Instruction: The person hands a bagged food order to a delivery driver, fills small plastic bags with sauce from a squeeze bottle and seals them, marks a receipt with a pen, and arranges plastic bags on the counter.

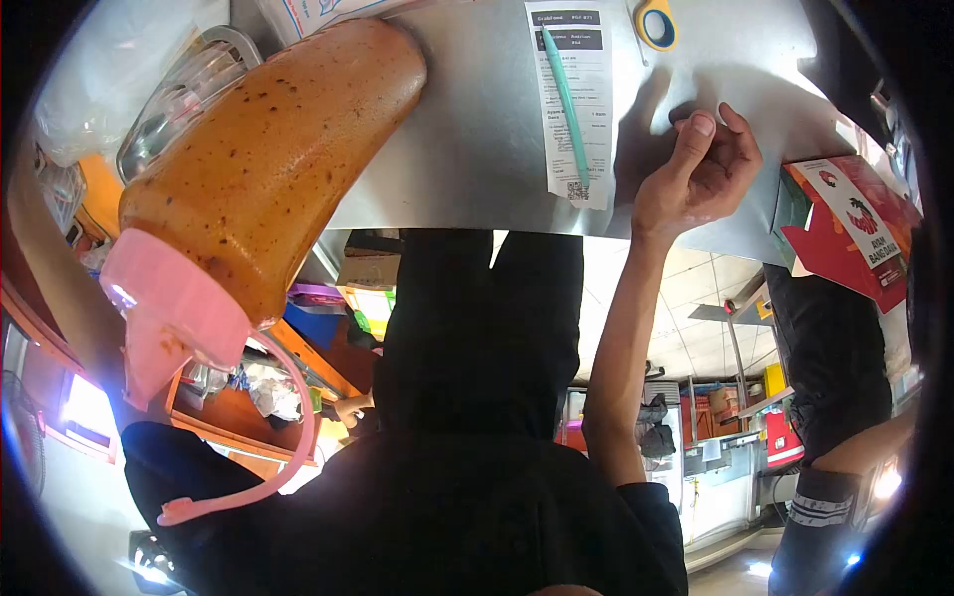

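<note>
My right hand (701,177) rests palm up near the front of the metal table, its fingers loosely curled and apart with nothing in them. Left of it lies a printed receipt (554,99) with a teal pen (566,109) across it. A large squeeze bottle (268,129) of orange-brown, dark-flecked sauce fills the upper left, close to the camera. It appears tilted, its pink cap (184,298) pointing down left and a strap hanging loose. My left forearm (75,288) runs behind the bottle at the left edge; the hand itself is hidden.
Yellow-and-dark scissor handles (656,24) lie at the table's far side. A red printed box (850,223) sits at the right edge. Another person's arm (874,442) and dark trousers show at right. A clear-lidded metal container (184,99) stands behind the bottle. An orange shelf (238,422) is below left.
</note>
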Tool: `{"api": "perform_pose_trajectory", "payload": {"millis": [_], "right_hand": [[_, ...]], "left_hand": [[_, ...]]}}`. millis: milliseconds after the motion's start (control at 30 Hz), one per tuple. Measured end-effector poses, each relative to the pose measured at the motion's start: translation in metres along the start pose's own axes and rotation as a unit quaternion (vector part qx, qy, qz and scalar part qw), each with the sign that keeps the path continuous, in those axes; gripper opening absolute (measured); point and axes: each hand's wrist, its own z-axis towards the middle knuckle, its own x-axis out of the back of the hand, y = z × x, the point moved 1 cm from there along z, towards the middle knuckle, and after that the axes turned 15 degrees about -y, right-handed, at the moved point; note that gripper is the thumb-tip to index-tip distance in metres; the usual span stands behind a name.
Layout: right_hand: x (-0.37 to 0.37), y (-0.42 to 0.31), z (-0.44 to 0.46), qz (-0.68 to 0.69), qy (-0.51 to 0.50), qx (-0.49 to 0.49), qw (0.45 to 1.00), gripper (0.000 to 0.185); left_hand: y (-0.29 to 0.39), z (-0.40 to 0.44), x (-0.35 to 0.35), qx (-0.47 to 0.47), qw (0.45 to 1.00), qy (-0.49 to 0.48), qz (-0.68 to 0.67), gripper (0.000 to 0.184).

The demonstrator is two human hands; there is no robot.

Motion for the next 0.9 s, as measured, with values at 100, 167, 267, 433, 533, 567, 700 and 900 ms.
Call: {"api": "perform_pose_trajectory", "payload": {"millis": [100, 167, 267, 433, 533, 567, 700, 900], "right_hand": [[0.001, 0.0, 0.0, -0.001, -0.006, 0.0, 1.0, 0.025], [-0.001, -0.003, -0.001, 0.012, -0.002, -0.008, 1.0, 0.025], [0.002, 0.0, 0.001, 0.014, 0.004, -0.017, 1.0, 0.024], [-0.003, -0.003, -0.001, 0.032, 0.012, -0.022, 0.999, 0.021], [-0.002, -0.007, 0.0, 0.012, -0.013, -0.023, 1.0, 0.021], [-0.002, -0.01, 0.0, 0.004, -0.012, -0.027, 1.0, 0.022], [-0.003, -0.014, -0.001, 0.012, -0.006, -0.06, 0.998, 0.023], [0.0, -0.014, 0.0, 0.057, 0.029, 0.001, 0.998, 0.027]], "left_hand": [[-0.004, 0.003, 0.013, -0.007, 1.0, 0.005, 0.001, 0.04], [-0.005, 0.003, 0.022, -0.012, 1.0, 0.009, 0.001, 0.04], [-0.01, 0.004, 0.044, -0.025, 0.999, 0.022, -0.003, 0.04], [-0.04, -0.005, 0.157, -0.141, 0.987, 0.072, 0.0, 0.04], [-0.025, -0.031, 0.188, -0.07, 0.985, 0.064, -0.146, 0.041], [-0.03, -0.034, 0.191, -0.084, 0.985, 0.049, -0.14, 0.041], [0.056, -0.098, 0.252, 0.002, 0.965, 0.21, -0.157, 0.042], [0.085, -0.19, 0.309, 0.076, 0.844, 0.272, -0.455, 0.039]]}}
